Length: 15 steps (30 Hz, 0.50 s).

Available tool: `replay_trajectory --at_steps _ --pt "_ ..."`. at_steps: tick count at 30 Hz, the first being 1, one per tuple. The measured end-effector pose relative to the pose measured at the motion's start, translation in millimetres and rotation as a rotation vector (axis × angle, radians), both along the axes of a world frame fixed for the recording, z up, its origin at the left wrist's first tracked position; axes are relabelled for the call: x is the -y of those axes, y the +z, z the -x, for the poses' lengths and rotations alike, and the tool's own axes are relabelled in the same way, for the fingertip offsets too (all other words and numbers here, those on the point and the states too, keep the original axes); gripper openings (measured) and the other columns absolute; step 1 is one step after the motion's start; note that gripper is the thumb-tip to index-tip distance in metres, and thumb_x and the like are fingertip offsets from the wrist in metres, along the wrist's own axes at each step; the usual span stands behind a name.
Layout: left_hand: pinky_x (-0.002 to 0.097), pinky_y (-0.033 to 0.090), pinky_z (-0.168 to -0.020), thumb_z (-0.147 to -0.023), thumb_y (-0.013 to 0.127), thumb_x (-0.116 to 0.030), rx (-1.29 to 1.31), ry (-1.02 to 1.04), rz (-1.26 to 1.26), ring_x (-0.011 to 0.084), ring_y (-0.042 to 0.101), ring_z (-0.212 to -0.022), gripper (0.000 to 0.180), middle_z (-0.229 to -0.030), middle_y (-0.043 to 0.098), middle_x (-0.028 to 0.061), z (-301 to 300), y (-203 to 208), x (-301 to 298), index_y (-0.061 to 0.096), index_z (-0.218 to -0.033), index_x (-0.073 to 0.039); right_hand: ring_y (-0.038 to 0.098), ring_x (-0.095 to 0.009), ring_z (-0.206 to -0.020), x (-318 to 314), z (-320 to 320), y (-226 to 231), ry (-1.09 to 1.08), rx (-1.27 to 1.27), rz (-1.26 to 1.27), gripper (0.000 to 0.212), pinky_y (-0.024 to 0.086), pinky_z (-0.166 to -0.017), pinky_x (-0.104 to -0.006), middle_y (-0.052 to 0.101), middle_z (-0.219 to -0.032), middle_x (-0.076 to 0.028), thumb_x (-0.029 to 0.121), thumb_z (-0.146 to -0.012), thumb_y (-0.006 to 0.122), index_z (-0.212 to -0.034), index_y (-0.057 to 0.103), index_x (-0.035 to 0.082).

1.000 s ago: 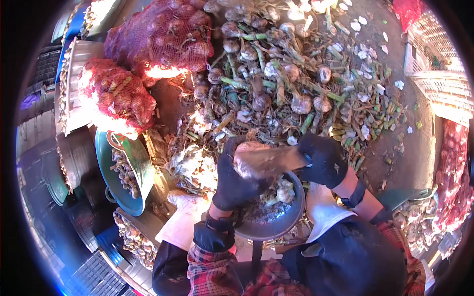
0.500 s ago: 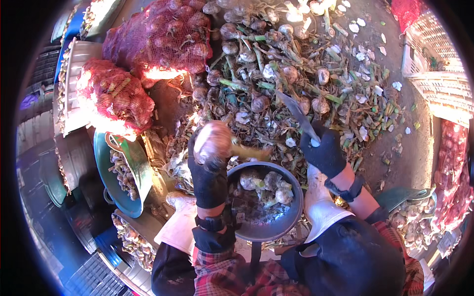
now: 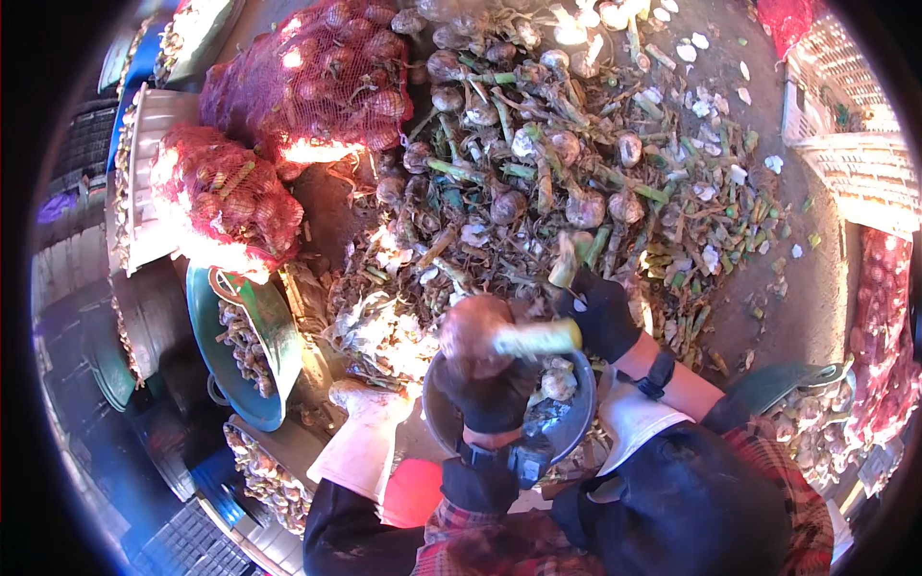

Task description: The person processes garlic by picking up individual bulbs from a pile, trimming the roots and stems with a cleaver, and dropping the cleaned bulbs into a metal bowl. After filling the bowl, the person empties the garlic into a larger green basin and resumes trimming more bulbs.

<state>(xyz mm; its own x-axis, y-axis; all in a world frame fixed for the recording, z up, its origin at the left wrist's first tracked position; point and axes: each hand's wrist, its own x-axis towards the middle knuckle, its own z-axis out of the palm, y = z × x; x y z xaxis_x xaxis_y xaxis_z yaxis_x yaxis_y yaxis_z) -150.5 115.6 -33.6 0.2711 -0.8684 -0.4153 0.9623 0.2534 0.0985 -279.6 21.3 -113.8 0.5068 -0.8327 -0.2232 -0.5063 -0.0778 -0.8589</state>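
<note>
My left hand (image 3: pixel 492 398), in a black glove, is closed around a garlic bulb (image 3: pixel 473 336) with a thick pale stem pointing right. It is above the dark round bucket (image 3: pixel 588 424), where more bulbs (image 3: pixel 558 381) lie, partly hidden by my arm. Just right of the stem's cut end, my right hand (image 3: pixel 603 319), also gloved in black, is curled shut on the knife; only a small pale spot of it shows, the blade not being distinguishable. Beside those fingers is a short green-and-white stem piece (image 3: pixel 570 259), blurred.
A heap of garlic and trimmed stalks (image 3: pixel 519 182) spreads ahead. Red mesh sacks (image 3: pixel 317 86) full of bulbs stand at the far left, above a teal tub (image 3: pixel 240 355). White crates (image 3: pixel 845 173) line the right, near another mesh sack (image 3: pixel 876 326). My white boots (image 3: pixel 360 432) flank the bucket.
My left hand has brought the bulb right and down over the bucket. My right hand has shifted slightly left and down, its blade no longer plainly seen. A stem piece now shows beside it.
</note>
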Motion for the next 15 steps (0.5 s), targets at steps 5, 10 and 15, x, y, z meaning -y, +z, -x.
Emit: replay_trajectory --at_steps 5,10,15 --pt "0.0383 0.043 -0.096 -0.067 0.081 -0.028 0.868 -0.981 -0.323 0.0201 0.054 -0.111 0.070 -0.118 0.057 0.0099 -79.6 30.5 -41.1 0.050 -0.126 -0.007 0.058 -0.037 -0.060 -1.3 8.6 -2.0 0.136 0.071 0.048 0.015 0.047 -0.055 -0.0419 0.057 -0.063 -0.016 0.018 -0.074 0.064 -0.075 0.058 0.005" --pt "0.0306 0.050 -0.075 -0.066 0.077 -0.006 1.694 -0.926 -0.499 0.0172 0.060 -0.087 0.049 -0.101 0.061 0.0056 -91.9 10.5 30.0 0.059 -0.111 -0.006 0.061 -0.034 -0.060 4.4 23.4 -9.8 0.037 0.061 0.028 0.015 0.048 -0.055 -0.0394 0.061 -0.066 -0.017 0.018 -0.075 0.065 -0.077 0.062 0.003" --pt "0.0460 0.048 -0.079 -0.070 0.067 -0.007 2.621 -0.708 -0.299 0.0354 0.056 -0.099 0.053 -0.116 0.052 0.0153 -91.1 -70.8 106.5 0.051 -0.120 -0.012 0.061 -0.031 -0.054 11.8 10.0 11.6 -0.053 0.070 -0.061 0.016 0.048 -0.053 -0.0365 0.060 -0.061 -0.018 0.016 -0.077 0.063 -0.080 0.063 0.001"
